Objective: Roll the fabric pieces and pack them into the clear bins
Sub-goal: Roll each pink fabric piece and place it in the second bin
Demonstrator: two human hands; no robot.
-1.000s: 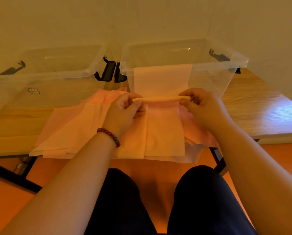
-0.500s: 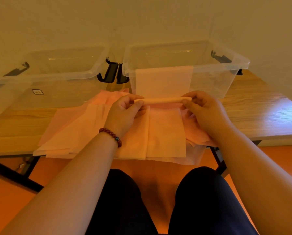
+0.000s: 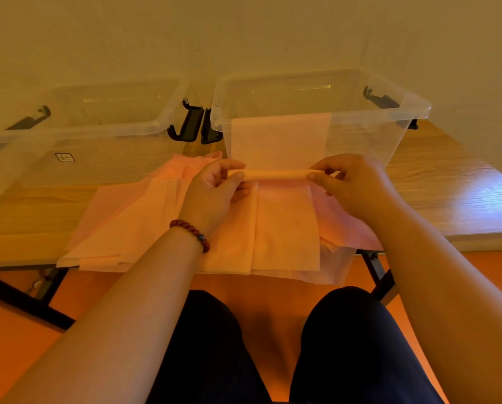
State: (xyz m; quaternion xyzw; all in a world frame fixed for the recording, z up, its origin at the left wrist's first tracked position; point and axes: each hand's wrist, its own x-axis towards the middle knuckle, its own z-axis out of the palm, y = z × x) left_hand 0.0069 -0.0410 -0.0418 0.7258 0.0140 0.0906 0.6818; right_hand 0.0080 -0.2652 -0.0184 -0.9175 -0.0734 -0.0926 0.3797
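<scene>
Left hand (image 3: 214, 188), right hand (image 3: 351, 182) each pinch one end of thin peach fabric roll (image 3: 276, 174), over flat pink fabric stack (image 3: 156, 223). Unrolled tail (image 3: 278, 141) drapes from front rim of right clear plastic bin (image 3: 413, 109). Turn both ends evenly, tail taut, else roll cones.

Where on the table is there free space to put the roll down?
Bare wood lies right of the right bin and the fabric pile, to the table edge. Another strip lies before the left bin, left of the pile. The middle is crowded: pile, roll, left hand, right hand.
</scene>
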